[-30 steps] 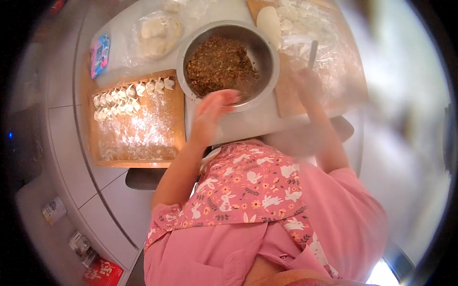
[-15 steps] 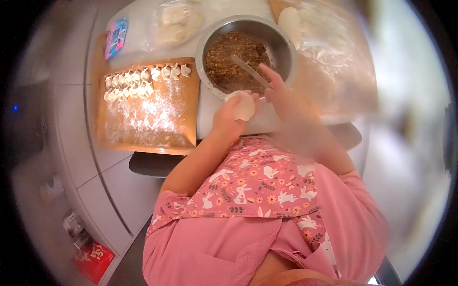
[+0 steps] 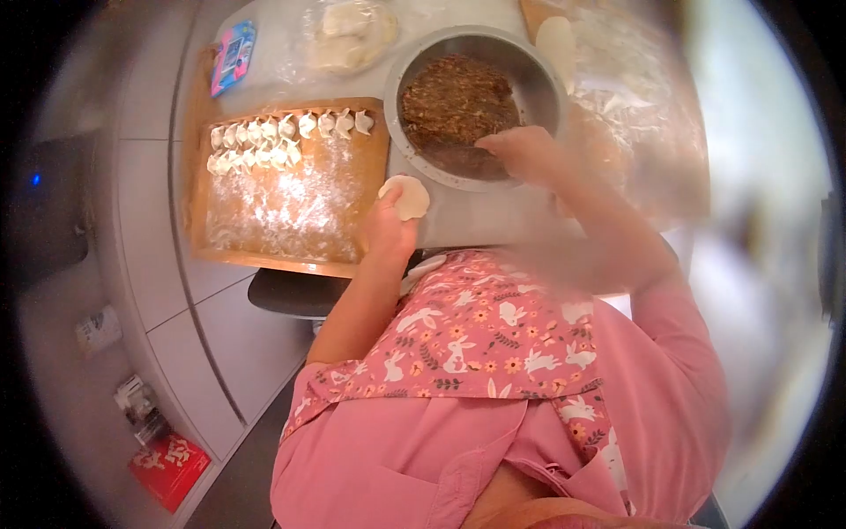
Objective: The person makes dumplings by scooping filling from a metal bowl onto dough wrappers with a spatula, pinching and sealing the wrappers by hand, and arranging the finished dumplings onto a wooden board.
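Observation:
In my left hand [image 3: 389, 231] I hold a round, thin dumpling wrapper [image 3: 411, 199], with my thumb over its upper edge. That hand is between the wooden tray and the metal bowl [image 3: 551, 132]. My right hand [image 3: 531, 155] reaches over the bowl's near right side, its fingers pinched together close to the brown minced filling [image 3: 458, 93]. Whatever those fingers hold is hidden; the pale flat stick does not show now. Folded dumplings [image 3: 256, 132] stand in two rows at the back of the floured wooden tray [image 3: 291, 207].
Behind the tray lie a blue and pink packet [image 3: 233, 57] and dough under clear plastic [image 3: 348, 40]. Right of the bowl, a plastic sheet [image 3: 630, 115] covers a board. A black stool-like seat [image 3: 291, 293] sits below the table edge, and a red packet [image 3: 167, 470] lies lower left.
My left hand has moved left, away from the bowl, with the wrapper. My right hand's fingers have closed over the bowl, and the stick seen there before is out of sight.

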### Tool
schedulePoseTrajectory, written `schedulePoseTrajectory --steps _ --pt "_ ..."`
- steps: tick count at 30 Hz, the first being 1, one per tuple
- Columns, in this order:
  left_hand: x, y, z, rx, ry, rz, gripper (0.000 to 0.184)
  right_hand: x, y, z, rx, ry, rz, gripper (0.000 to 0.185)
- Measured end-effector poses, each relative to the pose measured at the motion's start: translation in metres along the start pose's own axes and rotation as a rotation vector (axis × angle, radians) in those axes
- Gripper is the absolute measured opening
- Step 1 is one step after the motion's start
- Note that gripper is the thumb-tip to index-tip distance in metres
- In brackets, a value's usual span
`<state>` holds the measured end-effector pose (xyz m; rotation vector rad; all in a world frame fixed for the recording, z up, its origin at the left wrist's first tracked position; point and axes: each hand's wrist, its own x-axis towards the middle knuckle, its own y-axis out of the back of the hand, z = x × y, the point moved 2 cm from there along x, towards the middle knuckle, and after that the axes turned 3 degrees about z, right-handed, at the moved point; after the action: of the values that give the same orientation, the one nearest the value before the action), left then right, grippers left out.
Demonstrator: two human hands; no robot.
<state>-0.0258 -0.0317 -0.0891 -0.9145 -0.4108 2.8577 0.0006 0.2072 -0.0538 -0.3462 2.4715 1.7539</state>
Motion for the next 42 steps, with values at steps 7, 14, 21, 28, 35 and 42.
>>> schedulePoseTrajectory --steps 7,14,21,28,35,42 --pt "0.025 0.003 -0.029 0.060 0.040 -0.062 0.041 -0.013 -0.004 0.006 0.388 -0.221 -0.040 0.025" --pt "0.012 -0.020 -0.001 -0.186 0.135 -0.035 0.034 -0.032 -0.025 -0.010 0.758 -0.391 -0.047 0.028" --pt "0.015 -0.031 0.015 -0.227 0.035 -0.102 0.037 -0.045 -0.032 -0.046 0.827 -0.349 0.229 0.029" --pt "0.031 -0.027 0.015 -0.125 -0.115 -0.177 0.037 -0.043 -0.036 -0.070 0.999 -0.487 0.284 0.030" --pt "0.035 -0.025 0.014 -0.120 -0.102 -0.194 0.036 -0.036 -0.054 -0.079 0.546 -0.056 0.442 0.049" --pt "0.029 -0.026 0.026 0.712 -0.516 0.004 0.039 -0.045 -0.033 -0.091 0.260 0.057 0.452 0.058"
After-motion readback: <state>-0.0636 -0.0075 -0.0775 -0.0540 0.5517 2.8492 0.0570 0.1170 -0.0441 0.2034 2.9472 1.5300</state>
